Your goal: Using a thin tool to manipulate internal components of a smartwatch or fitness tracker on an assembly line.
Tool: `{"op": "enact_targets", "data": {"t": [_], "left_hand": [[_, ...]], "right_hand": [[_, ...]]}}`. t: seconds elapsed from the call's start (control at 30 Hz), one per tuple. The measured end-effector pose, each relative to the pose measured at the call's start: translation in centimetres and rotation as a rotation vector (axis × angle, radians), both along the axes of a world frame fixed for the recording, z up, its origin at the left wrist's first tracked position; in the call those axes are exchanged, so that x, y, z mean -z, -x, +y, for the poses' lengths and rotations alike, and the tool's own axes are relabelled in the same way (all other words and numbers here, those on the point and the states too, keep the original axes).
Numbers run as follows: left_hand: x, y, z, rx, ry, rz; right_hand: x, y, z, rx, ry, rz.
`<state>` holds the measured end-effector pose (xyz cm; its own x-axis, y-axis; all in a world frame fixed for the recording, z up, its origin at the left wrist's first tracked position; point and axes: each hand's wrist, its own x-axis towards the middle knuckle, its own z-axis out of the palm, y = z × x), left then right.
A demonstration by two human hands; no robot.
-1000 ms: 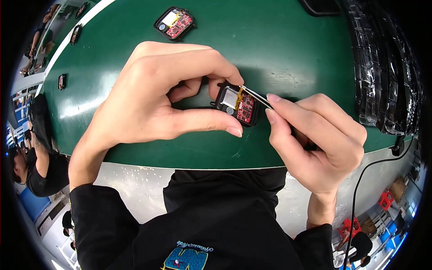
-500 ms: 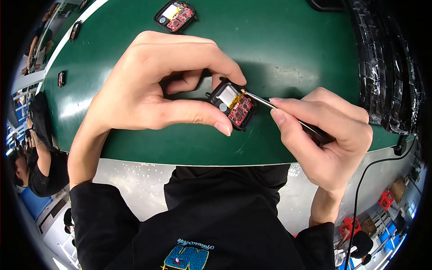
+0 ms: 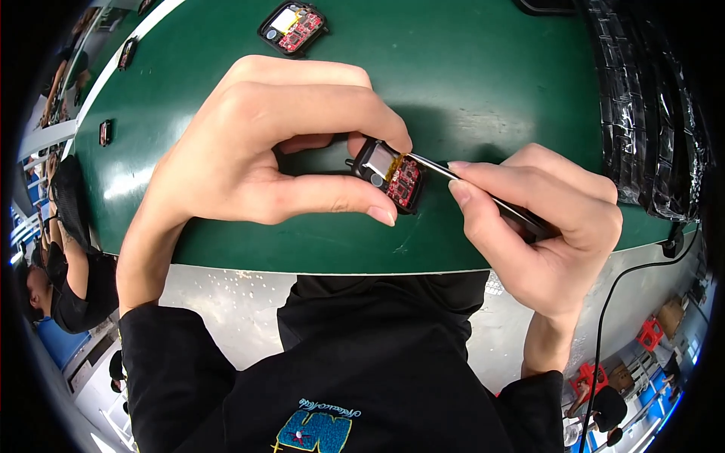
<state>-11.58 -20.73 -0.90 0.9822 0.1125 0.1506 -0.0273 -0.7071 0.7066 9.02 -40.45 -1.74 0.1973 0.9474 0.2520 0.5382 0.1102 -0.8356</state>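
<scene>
The fingers of the left hand gripped the case by its edges over the desk; those of the right hand pinched tweezers, tips at the case's rim.

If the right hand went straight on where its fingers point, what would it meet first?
Its thin tool would probably meet the black-cased device first, at the corner beside the left index fingertip; depth makes the order uncertain.
</scene>
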Motion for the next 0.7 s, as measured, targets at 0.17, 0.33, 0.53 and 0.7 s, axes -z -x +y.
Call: {"op": "enact_targets", "data": {"t": [0.17,0.33,0.53,0.7], "left_hand": [[-0.1,0.1,-0.3,-0.020,0.023,0.011],[-0.1,-0.2,-0.4,-0.037,0.028,-0.028],[0.0,-0.7,-0.6,0.002,-0.074,-0.085],[-1.3,-1.0,-1.7,-0.021,-0.155,-0.038]], "right_hand": [[0.3,0.1,-0.1,-0.020,-0.031,-0.010],[-0.1,-0.6,-0.2,-0.001,-0.057,-0.047],[0.1,-0.5,-0.5,0.202,-0.141,0.211],[0.3,-0.7,-1.0,0.209,-0.183,0.332]]}}
